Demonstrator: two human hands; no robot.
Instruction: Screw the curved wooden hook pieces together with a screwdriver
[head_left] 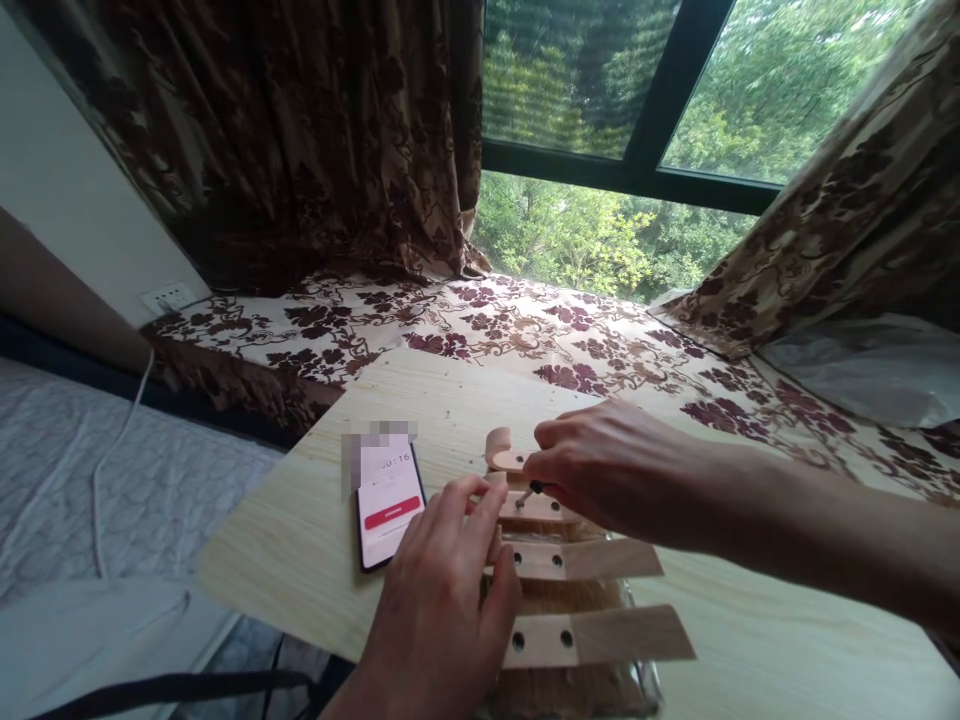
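Note:
Several pale tan strips [600, 640], bendy like leather, lie one behind another across a brownish block [592, 693] with a clear, shiny edge. Each of the nearer strips shows two dark round holes or fasteners. The farthest strip [498, 446] curls up at its left end. My left hand [450, 570] is closed at the left ends, fingertips pinching the second-farthest strip [541, 508]. From above and the right, my right hand [585, 465] grips a small screwdriver-like tool [534, 488], black with a thin metal tip. Its tip meets the left fastener of that strip; most of the tool is hidden.
A phone [390, 515] with a lit screen and red button lies left of my hands on the pale wooden table [300, 520]. Small crumbs dot the tabletop. Beyond it are a flower-patterned window ledge [517, 320], curtains [360, 150] and a window. A quilted bed [52, 460] is at left.

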